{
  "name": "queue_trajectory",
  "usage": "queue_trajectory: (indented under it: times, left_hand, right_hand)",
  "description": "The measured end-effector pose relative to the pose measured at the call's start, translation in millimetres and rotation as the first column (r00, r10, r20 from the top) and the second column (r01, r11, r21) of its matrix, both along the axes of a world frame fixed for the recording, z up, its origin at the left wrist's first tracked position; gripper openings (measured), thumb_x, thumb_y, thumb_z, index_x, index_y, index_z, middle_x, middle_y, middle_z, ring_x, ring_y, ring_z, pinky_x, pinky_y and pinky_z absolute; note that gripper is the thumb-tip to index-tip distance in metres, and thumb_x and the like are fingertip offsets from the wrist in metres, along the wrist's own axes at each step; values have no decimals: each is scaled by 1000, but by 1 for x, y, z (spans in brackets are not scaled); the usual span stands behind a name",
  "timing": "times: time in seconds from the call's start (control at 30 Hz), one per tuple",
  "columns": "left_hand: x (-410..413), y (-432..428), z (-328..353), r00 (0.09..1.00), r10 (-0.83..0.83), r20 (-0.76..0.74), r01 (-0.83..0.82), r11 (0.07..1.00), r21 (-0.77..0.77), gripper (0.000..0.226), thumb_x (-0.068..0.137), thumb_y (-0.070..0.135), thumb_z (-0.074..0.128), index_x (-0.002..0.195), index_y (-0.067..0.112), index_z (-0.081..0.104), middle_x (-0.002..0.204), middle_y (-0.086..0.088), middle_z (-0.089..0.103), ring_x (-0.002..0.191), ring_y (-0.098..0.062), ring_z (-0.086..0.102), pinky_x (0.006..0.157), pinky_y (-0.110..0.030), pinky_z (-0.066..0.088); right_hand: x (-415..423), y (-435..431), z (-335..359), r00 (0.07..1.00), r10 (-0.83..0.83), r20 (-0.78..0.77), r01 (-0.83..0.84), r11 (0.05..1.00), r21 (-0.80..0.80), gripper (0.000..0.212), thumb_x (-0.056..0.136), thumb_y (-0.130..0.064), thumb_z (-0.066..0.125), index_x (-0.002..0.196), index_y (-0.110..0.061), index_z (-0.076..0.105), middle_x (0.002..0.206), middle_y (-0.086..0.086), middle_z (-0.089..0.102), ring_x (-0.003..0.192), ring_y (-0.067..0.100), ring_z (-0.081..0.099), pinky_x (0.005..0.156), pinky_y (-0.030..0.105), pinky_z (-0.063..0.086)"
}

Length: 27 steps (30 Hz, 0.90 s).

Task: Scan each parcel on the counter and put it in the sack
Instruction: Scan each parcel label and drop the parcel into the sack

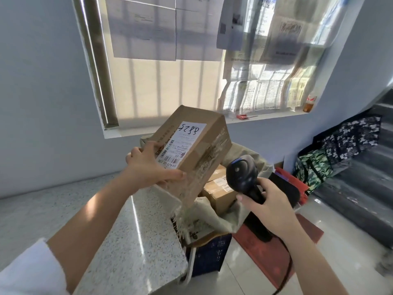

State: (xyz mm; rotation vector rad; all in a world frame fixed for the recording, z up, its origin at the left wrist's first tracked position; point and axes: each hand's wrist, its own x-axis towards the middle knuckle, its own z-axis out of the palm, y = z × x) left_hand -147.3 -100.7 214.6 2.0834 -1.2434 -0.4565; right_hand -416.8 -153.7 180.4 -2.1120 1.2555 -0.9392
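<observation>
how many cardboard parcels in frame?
3. One parcel gripped by the left hand, raised over the sack. Two lie in the sack: near box and far box, partly behind the raised one. More may be hidden below.

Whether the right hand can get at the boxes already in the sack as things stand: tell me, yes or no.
Probably not to grasp them: the right hand is wrapped round the scanner. The path looks free, though: the sack gapes open beside it and the boxes lie uncovered.
</observation>
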Motion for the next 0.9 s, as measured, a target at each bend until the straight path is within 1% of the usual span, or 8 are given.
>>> queue_trajectory:
  times: [0.1, 0.23, 0.3, 0.37, 0.5, 0.7, 0.8, 0.9]
  left_hand:
    - [11, -50, -4, 1000, 24, -6, -23, 999, 22, 126, 17, 73, 70, 131, 34, 33, 123, -6, 34, 119, -29, 43, 92, -45, 50]
    - [18, -113, -19, 991, 60, -123, -49, 995, 91, 128, 15, 78, 76, 127, 33, 32, 136, -11, 34, 121, -31, 46, 96, -46, 48]
    - [13, -137, -30, 994, 95, -47, -87, 984, 156, 119, 37, 72, 80, 134, 28, 26, 144, -16, 23, 133, -36, 29, 106, -50, 35]
    - [-1, -152, -44, 990, 128, 54, -137, 964, 228, 113, 55, 61, 79, 140, 21, 17, 146, -18, 14, 138, -36, 12, 111, -50, 24]
    - [-20, -167, -79, 985, 149, 89, -170, 932, 320, 118, 55, 60, 79, 143, 22, 8, 139, -14, 17, 134, -33, 10, 109, -46, 25]
    - [-40, -175, -100, 928, 351, 125, -368, 808, 459, 125, 59, 71, 70, 147, 15, 0, 143, -22, 17, 134, -37, 15, 110, -40, 22]
    - [-49, -184, -107, 869, 480, 117, -469, 728, 499, 125, 59, 74, 67, 147, 14, 2, 145, -24, 17, 135, -38, 17, 109, -41, 24]
    - [-57, -196, -116, 803, 584, 123, -553, 652, 519, 125, 59, 75, 67, 147, 14, 2, 147, -27, 14, 137, -40, 15, 110, -43, 23]
  right_hand:
    - [1, -42, -1, 1000, 14, -25, -13, 1000, 9, 41, 77, -28, 73, 113, -17, 56, 99, -7, 57, 92, 9, 52, 67, 5, 34]
    - [0, -92, -4, 999, 8, -32, -7, 1000, 20, 45, 77, -27, 73, 117, -17, 56, 103, -6, 59, 96, 10, 53, 67, 5, 35]
    - [-2, -115, -9, 1000, 3, -20, -2, 999, 43, 47, 76, -27, 74, 118, -14, 56, 106, -2, 61, 99, 14, 55, 70, 11, 38]
    - [-5, -137, -15, 1000, 10, 1, -10, 997, 81, 48, 76, -29, 74, 118, -13, 57, 108, -1, 62, 102, 16, 56, 75, 20, 39]
    - [-4, -173, -25, 998, 63, 5, -63, 992, 106, 47, 76, -29, 73, 118, -15, 57, 109, -2, 61, 101, 13, 54, 73, 18, 36]
    - [6, -227, -43, 964, 264, -24, -256, 950, 178, 49, 77, -28, 73, 121, -17, 54, 111, -3, 59, 104, 15, 54, 78, 23, 38]
    - [5, -253, -44, 924, 378, -61, -362, 914, 186, 48, 79, -30, 72, 121, -17, 54, 111, -3, 59, 101, 14, 53, 68, 16, 37]
    - [-3, -281, -48, 899, 435, -54, -417, 887, 196, 44, 78, -30, 71, 117, -16, 56, 102, -4, 62, 90, 10, 55, 64, 8, 35]
